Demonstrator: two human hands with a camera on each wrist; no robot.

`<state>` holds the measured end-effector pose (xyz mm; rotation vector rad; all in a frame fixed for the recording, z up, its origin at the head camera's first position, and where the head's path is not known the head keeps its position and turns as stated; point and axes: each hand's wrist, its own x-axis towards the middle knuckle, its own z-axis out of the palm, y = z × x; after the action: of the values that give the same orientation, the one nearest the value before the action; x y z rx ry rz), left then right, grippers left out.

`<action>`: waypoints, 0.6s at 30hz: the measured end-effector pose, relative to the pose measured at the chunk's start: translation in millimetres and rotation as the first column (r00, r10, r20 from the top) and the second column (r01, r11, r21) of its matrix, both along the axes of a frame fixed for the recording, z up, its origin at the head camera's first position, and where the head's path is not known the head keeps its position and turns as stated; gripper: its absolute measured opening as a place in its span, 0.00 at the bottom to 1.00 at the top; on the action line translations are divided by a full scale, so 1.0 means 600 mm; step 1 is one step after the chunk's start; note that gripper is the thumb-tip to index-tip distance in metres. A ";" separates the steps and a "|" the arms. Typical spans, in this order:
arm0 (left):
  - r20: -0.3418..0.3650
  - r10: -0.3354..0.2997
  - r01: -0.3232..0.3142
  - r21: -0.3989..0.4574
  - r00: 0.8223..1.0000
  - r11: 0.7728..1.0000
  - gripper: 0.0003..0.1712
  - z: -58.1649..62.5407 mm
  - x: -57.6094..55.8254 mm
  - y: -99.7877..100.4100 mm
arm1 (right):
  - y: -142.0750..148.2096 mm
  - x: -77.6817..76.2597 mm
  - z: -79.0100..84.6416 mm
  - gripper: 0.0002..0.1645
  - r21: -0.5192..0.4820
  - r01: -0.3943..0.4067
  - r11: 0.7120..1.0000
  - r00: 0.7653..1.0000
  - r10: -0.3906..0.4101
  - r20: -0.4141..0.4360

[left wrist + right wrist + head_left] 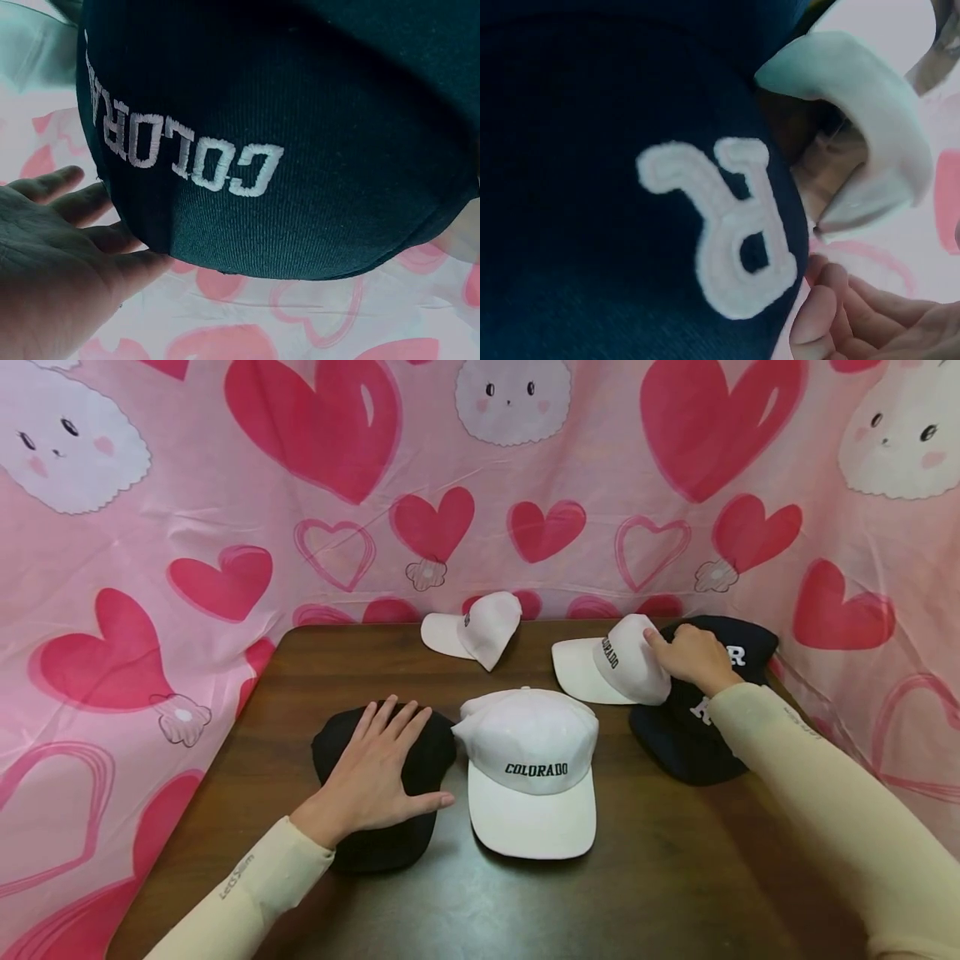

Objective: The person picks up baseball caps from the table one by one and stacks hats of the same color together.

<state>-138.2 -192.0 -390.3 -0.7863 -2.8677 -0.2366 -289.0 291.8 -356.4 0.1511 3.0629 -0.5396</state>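
Head view: the left hand [375,777] is resting spread-fingered on the black cap [424,767], while the nearer right hand [699,658] is bending, pinch unclear, at the rightmost white cap's [633,656] right side.

On my feed the table [525,902] is dark brown with streaky grain. Toward its left edge I see a black cap [432,752] with white lettering; mid-table, a white cap [532,743] lettered in black. Two more white caps [486,631] lie toward the far edge, two white-lettered navy caps [682,752] along the right. Cream sleeves [258,885] bear dark print; the pink cloth [517,468] shows red hearts.
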 end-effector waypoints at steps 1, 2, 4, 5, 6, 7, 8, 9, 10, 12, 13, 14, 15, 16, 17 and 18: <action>0.001 -0.001 0.001 0.001 1.000 1.000 0.68 0.000 0.000 0.000 | 0.003 -0.002 0.000 0.63 0.000 0.001 1.000 1.000 -0.001 0.022; 0.001 -0.002 0.002 0.003 1.000 1.000 0.68 -0.001 0.000 0.001 | 0.005 -0.004 0.001 0.64 -0.003 0.003 1.000 0.999 -0.003 0.043; 0.002 -0.003 0.003 0.003 1.000 1.000 0.68 -0.001 0.000 0.001 | 0.007 -0.007 0.002 0.65 -0.006 0.006 1.000 0.997 -0.006 0.078; 0.001 -0.002 0.002 0.002 1.000 1.000 0.68 -0.002 0.000 0.001 | 0.008 -0.009 0.002 0.66 -0.010 0.010 1.000 0.996 -0.009 0.091; 0.002 -0.002 0.002 0.001 1.000 1.000 0.68 -0.002 0.000 0.002 | 0.008 -0.010 0.002 0.66 -0.018 0.016 1.000 0.995 -0.014 0.102; 0.002 -0.002 0.002 0.001 1.000 1.000 0.68 -0.002 0.000 0.002 | 0.008 -0.011 0.003 0.65 -0.026 0.021 0.999 0.994 -0.018 0.111; 0.002 -0.001 0.001 0.001 1.000 1.000 0.68 -0.003 0.000 0.002 | 0.007 -0.011 0.003 0.64 -0.033 0.025 0.999 0.993 -0.020 0.119; 0.001 -0.001 0.001 0.000 1.000 1.000 0.68 -0.003 0.001 0.002 | 0.006 -0.012 0.003 0.63 -0.040 0.028 0.999 0.992 -0.023 0.123; 0.000 -0.001 0.001 0.000 1.000 1.000 0.68 -0.003 0.001 0.002 | 0.005 -0.012 0.003 0.61 -0.047 0.032 0.998 0.992 -0.026 0.125; 0.000 -0.001 0.001 0.000 1.000 1.000 0.68 -0.003 0.001 0.002 | 0.002 -0.013 0.003 0.58 -0.063 0.043 0.997 0.991 -0.035 0.128; -0.001 -0.001 0.001 -0.001 1.000 1.000 0.68 -0.003 0.001 0.002 | 0.002 -0.014 0.003 0.57 -0.072 0.051 0.996 0.991 -0.041 0.127; -0.002 -0.001 0.001 -0.001 1.000 1.000 0.68 -0.003 0.002 0.002 | 0.000 -0.015 0.003 0.55 -0.083 0.063 0.995 0.991 -0.052 0.127; -0.002 -0.002 0.002 0.000 1.000 1.000 0.68 -0.002 0.002 0.002 | -0.001 -0.016 0.004 0.54 -0.096 0.078 0.992 0.990 -0.065 0.128; -0.002 -0.002 0.002 -0.001 1.000 1.000 0.68 -0.002 0.002 0.002 | -0.003 -0.017 0.005 0.53 -0.109 0.090 0.990 0.989 -0.076 0.130; -0.002 -0.002 0.002 -0.002 1.000 1.000 0.68 -0.002 0.002 0.002 | -0.004 -0.018 0.006 0.53 -0.126 0.103 0.987 0.987 -0.085 0.135; -0.004 -0.002 0.002 -0.002 1.000 1.000 0.68 -0.002 0.003 0.002 | -0.005 -0.020 0.007 0.52 -0.147 0.117 0.982 0.986 -0.096 0.139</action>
<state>-136.7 -191.0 -391.4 -0.7895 -2.8644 -0.2319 -300.9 288.9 -351.9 0.3339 2.8838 -0.7380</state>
